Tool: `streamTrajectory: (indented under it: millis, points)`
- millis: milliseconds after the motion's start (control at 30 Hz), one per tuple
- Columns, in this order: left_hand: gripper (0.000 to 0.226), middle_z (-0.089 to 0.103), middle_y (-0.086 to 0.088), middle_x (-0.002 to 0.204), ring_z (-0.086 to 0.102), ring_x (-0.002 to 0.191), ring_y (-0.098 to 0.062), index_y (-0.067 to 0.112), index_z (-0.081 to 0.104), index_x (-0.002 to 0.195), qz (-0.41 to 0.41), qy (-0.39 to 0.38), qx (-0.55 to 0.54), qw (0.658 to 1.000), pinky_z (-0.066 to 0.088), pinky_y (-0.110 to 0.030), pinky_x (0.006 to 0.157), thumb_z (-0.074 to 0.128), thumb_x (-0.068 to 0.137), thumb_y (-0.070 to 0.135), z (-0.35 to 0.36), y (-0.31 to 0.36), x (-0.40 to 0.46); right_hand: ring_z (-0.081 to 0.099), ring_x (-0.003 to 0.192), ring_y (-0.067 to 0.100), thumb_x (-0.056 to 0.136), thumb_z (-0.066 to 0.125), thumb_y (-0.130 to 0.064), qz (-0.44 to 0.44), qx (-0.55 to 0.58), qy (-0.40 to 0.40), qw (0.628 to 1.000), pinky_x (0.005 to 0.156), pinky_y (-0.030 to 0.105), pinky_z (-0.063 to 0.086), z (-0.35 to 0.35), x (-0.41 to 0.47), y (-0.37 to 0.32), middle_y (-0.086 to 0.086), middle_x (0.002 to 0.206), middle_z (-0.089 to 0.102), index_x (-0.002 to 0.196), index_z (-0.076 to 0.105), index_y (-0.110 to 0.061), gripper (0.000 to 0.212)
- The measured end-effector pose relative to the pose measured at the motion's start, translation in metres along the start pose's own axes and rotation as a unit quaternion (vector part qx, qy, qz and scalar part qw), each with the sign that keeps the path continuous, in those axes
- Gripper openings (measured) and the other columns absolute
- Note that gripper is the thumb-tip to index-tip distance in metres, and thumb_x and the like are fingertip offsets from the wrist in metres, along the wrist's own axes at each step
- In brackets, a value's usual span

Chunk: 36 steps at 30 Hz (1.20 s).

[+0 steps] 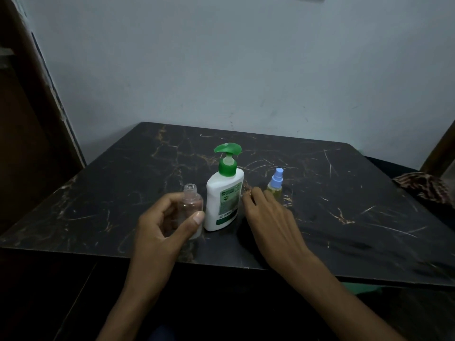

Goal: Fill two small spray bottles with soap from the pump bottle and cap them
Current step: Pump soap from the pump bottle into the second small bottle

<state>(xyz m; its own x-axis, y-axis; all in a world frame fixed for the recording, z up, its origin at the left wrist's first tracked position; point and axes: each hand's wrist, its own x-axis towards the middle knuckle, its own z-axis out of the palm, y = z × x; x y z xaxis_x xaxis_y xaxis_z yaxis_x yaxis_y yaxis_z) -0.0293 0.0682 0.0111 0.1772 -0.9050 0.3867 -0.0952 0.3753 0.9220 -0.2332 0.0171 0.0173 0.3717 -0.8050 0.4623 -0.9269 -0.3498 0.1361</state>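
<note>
A white pump bottle (222,201) with a green pump head stands upright at the middle of the dark marble table (344,193). Just left of it, my left hand (162,227) grips a clear, uncapped small spray bottle (190,203) standing on the table; its threaded neck is open. To the right of the pump bottle stands a second small spray bottle (275,185) with yellowish liquid and a blue spray cap on. My right hand (268,217) lies flat with fingers apart between the pump bottle and that capped bottle, partly hiding its base, holding nothing.
A pale wall rises behind the table. A patterned cloth (426,187) lies off the table's right edge. A dark wooden frame (32,119) stands at the left. The table's near edge runs just under my wrists.
</note>
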Motion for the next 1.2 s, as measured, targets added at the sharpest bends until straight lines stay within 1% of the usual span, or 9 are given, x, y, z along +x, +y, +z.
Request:
streamTrajectory:
  millis: [200,333,400,500,667,833,933,1100,1200]
  points:
    - [0.028,0.081,-0.002,0.113,0.078,0.105,-0.018,0.013,0.076,0.112,0.002,-0.022,-0.010,1.000,0.060,-0.022,0.085,0.076,0.086,0.022,0.003,-0.006,0.000,0.040,0.080,0.014,0.082,0.069,-0.003,0.001,0.012,0.008,1.000,0.061,0.025,0.033,0.005,-0.002,0.010,-0.002,0.093,0.046,0.092,0.055,-0.017,0.022]
    - [0.027,0.081,-0.003,0.113,0.078,0.104,-0.017,0.012,0.077,0.112,-0.005,-0.033,-0.022,0.999,0.061,-0.022,0.083,0.076,0.086,0.020,0.008,-0.008,-0.003,0.047,0.089,0.008,0.094,0.064,-0.025,0.042,0.163,0.073,0.983,0.070,0.019,0.039,-0.020,0.002,0.018,-0.008,0.102,0.052,0.105,0.056,-0.023,0.013]
    - [0.025,0.081,-0.002,0.113,0.078,0.105,-0.016,0.014,0.077,0.112,-0.010,-0.036,-0.026,0.999,0.060,-0.022,0.083,0.077,0.087,0.018,0.012,-0.008,-0.005,0.051,0.102,0.001,0.092,0.066,-0.034,0.055,0.269,0.091,0.957,0.083,0.016,0.043,-0.040,0.011,0.020,-0.013,0.118,0.057,0.123,0.053,-0.027,0.034]
    - [0.020,0.082,0.002,0.109,0.078,0.097,-0.007,0.016,0.076,0.109,-0.015,-0.029,-0.012,0.999,0.055,-0.014,0.073,0.083,0.092,0.008,0.016,-0.009,-0.005,0.052,0.125,0.006,0.087,0.071,-0.043,0.046,0.375,0.012,0.926,0.102,0.035,0.048,-0.064,0.027,0.017,-0.015,0.141,0.053,0.139,0.041,-0.033,0.061]
    - [0.017,0.082,0.008,0.106,0.077,0.092,-0.001,0.019,0.075,0.106,-0.027,-0.042,-0.001,0.999,0.051,-0.010,0.060,0.078,0.094,0.008,0.017,-0.011,0.002,0.057,0.114,0.009,0.084,0.075,-0.041,0.029,0.332,-0.018,0.943,0.094,0.040,0.054,-0.059,0.042,0.013,-0.014,0.129,0.061,0.128,0.045,-0.036,0.054]
    - [0.022,0.081,0.002,0.113,0.077,0.109,-0.014,0.020,0.074,0.110,-0.020,-0.077,0.006,0.997,0.059,-0.029,0.088,0.076,0.090,0.029,0.009,-0.016,0.015,0.058,0.106,0.007,0.082,0.078,-0.041,0.052,0.309,-0.017,0.949,0.088,0.035,0.056,-0.057,0.046,0.017,-0.012,0.121,0.063,0.121,0.048,-0.035,0.049]
    - [0.025,0.081,0.003,0.114,0.076,0.111,-0.014,0.020,0.074,0.112,0.005,-0.070,0.030,0.997,0.060,-0.040,0.095,0.076,0.090,0.032,0.005,-0.018,0.021,0.060,0.110,0.005,0.083,0.075,-0.046,0.038,0.341,-0.046,0.938,0.093,0.034,0.055,-0.071,0.046,0.025,-0.014,0.127,0.062,0.130,0.048,-0.033,0.056]
    - [0.024,0.080,0.011,0.113,0.076,0.106,-0.008,0.024,0.076,0.116,0.052,-0.009,0.058,0.997,0.062,-0.031,0.092,0.081,0.092,0.023,-0.001,-0.008,0.041,0.065,0.103,0.002,0.096,0.057,-0.050,0.045,0.388,0.020,0.920,0.086,0.026,0.054,-0.117,0.069,0.042,-0.010,0.116,0.068,0.130,0.054,-0.028,0.040]
    - [0.031,0.077,0.020,0.115,0.072,0.108,0.001,0.036,0.073,0.120,0.065,-0.002,0.083,0.994,0.059,-0.018,0.088,0.080,0.095,0.019,0.007,0.002,0.054,0.068,0.091,0.006,0.099,0.049,-0.046,0.062,0.354,0.091,0.929,0.079,0.035,0.058,-0.123,0.101,0.035,-0.007,0.099,0.073,0.116,0.061,-0.026,0.029]
